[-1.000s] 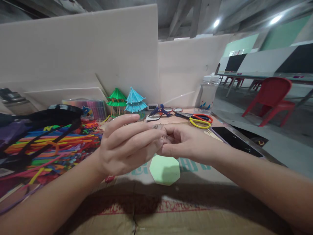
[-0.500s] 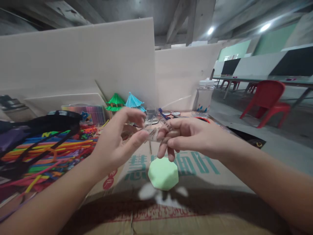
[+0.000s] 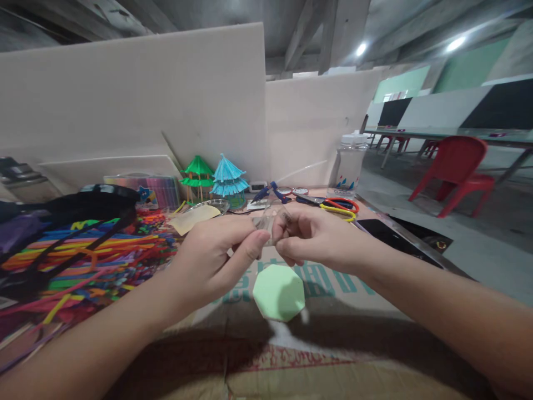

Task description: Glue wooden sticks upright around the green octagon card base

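Note:
My left hand (image 3: pixel 227 250) is closed, thumb and fingers pinching one end of a small clear plastic piece (image 3: pixel 262 223) above the cardboard. Closed fingers of my right hand (image 3: pixel 310 233) grip its other end. The piece is see-through with some dark marks, and its exact kind is hard to make out. Just below both hands, a pale green octagonal piece (image 3: pixel 278 294) lies flat on the printed cardboard (image 3: pixel 200 339), partly in shadow.
Colourful pipe cleaners (image 3: pixel 95 250) and a black strap bag (image 3: pixel 83 208) lie left. Behind stand green (image 3: pixel 197 172) and blue (image 3: pixel 227 178) paper pavilions, a blue glue gun (image 3: pixel 266 191) and a clear jar (image 3: pixel 350 164). Scissors (image 3: pixel 341 205) and a dark tablet-like slab (image 3: pixel 395 241) are to the right.
My left hand has moved in and closed from a spread pose onto the clear plastic piece. My right hand's fingers have curled tighter. The octagonal piece stays put.

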The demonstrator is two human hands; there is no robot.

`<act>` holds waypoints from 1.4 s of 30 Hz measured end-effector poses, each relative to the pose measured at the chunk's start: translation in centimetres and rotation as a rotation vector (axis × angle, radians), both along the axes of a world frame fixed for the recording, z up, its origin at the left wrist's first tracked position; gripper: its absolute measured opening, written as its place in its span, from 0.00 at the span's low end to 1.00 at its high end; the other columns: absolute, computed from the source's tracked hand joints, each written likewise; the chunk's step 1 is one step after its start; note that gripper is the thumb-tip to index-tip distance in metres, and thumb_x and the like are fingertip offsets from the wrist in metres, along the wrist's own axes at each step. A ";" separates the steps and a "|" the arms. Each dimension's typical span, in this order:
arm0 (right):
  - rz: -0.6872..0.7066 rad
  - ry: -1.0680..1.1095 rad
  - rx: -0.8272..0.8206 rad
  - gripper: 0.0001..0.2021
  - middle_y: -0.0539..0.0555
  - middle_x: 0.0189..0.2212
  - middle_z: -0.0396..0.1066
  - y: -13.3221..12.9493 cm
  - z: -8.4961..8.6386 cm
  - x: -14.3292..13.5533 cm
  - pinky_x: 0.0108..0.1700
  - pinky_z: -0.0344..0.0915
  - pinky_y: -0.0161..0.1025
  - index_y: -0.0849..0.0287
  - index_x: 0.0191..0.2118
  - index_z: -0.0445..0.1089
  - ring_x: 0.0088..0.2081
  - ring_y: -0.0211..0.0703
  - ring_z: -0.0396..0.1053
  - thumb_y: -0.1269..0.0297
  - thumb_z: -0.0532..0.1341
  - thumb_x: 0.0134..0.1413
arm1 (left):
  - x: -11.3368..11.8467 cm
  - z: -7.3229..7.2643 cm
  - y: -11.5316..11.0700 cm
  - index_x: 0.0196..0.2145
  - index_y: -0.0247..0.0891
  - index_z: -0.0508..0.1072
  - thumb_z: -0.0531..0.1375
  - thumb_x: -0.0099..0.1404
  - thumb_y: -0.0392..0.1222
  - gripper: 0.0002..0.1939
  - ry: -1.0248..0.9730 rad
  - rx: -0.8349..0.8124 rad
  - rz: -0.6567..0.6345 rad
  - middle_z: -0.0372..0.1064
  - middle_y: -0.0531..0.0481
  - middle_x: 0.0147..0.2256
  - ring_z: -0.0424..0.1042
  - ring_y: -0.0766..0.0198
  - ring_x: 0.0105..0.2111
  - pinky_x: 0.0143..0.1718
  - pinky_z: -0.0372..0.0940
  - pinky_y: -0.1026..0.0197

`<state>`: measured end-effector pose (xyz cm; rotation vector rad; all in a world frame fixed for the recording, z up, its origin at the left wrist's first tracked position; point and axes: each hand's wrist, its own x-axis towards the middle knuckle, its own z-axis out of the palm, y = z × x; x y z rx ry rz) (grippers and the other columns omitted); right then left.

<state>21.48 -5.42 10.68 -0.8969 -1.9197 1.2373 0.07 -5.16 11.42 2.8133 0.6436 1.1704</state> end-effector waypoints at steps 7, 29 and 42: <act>-0.020 0.000 -0.003 0.04 0.44 0.22 0.67 -0.1 -0.1 -0.2 0.25 0.55 0.33 0.57 0.34 0.64 0.25 0.34 0.63 0.70 0.61 0.54 | 0.0 0.0 0.0 0.25 0.36 0.71 0.52 0.73 0.36 0.19 0.007 0.002 -0.002 0.65 0.54 0.22 0.65 0.68 0.24 0.28 0.59 0.65; 0.070 0.107 -0.140 0.07 0.47 0.22 0.72 0.0 0.7 -0.2 0.20 0.61 0.30 0.59 0.34 0.65 0.18 0.31 0.64 0.65 0.64 0.56 | -0.1 0.4 0.7 0.22 0.38 0.69 0.51 0.73 0.39 0.21 -0.058 -0.175 0.037 0.65 0.57 0.19 0.64 0.69 0.20 0.24 0.59 0.66; -0.002 -0.069 -0.056 0.07 0.48 0.25 0.74 0.0 1.2 0.1 0.23 0.63 0.30 0.59 0.35 0.66 0.21 0.31 0.66 0.64 0.64 0.61 | 0.3 -0.2 1.2 0.24 0.38 0.72 0.52 0.74 0.40 0.20 -0.027 -0.205 0.048 0.70 0.56 0.22 0.69 0.68 0.23 0.27 0.62 0.67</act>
